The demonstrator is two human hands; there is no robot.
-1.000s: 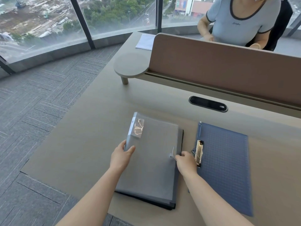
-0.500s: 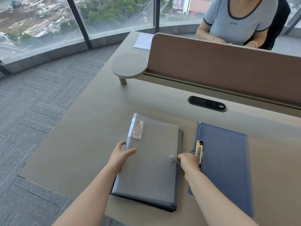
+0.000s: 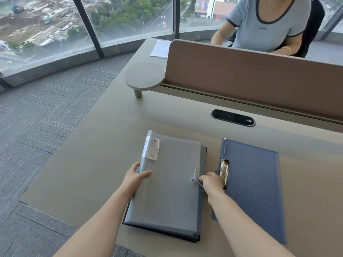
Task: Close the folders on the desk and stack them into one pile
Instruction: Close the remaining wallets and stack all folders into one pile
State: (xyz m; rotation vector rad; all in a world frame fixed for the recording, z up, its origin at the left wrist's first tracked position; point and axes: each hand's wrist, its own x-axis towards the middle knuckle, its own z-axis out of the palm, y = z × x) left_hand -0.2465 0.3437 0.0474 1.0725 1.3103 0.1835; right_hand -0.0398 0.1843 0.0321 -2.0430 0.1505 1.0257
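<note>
Beige table [image 3: 96,164]: grey folder [image 3: 172,191] shut nr front edge, blue clipboard folder [image 3: 254,191] just beside, twd right edge.

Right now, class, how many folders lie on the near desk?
2: the grey folder under both hands, and the blue clip folder just right of it. A dark edge beneath the grey one may hide another.

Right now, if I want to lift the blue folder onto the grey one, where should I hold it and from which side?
Probably take the blue folder by its right long edge, coming from the right. It lies flat and closed on the desk, and that edge is free. The left edge carries the brass clip, and the right hand crowds it.
</note>
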